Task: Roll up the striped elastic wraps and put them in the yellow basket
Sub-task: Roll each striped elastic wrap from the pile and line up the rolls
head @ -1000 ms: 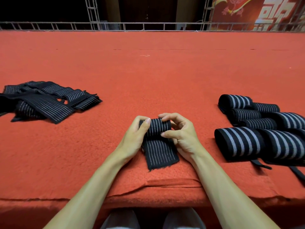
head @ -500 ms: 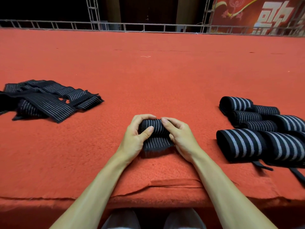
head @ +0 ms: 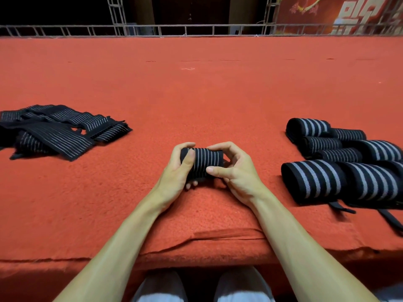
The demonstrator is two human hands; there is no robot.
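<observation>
**Striped wrap rolled up and held between both hands**

A black striped elastic wrap (head: 206, 161) with thin white lines sits as a compact roll between the person's two hands, low over the red carpet (head: 196, 94) and near its front edge. Whether the roll touches the carpet cannot be told. The left hand (head: 177, 168) curls round the roll's left end, with the thumb laid across the top and the fingertips showing under it. The right hand (head: 237, 171) pinches the right end, with the thumb against the near side and the bent fingers arched over the far side.

Well to the left, a loose heap of unrolled wraps (head: 58, 129) lies flat on the carpet, the strips overlapping and crossing one another.

To the right, a cluster of finished rolls (head: 340, 149) lies on the carpet, touching each other. The two nearest rolls (head: 314, 180) are thick with broad grey stripes. Those behind are slimmer, some with fine white lines. Dark strap ends (head: 342, 209) trail from under the nearest rolls toward the front edge.

A metal railing (head: 196, 29) runs along the far side of the carpet, and a red banner (head: 338, 12) hangs beyond it at the upper right. Pale trouser knees (head: 161, 288) show at the bottom.
</observation>
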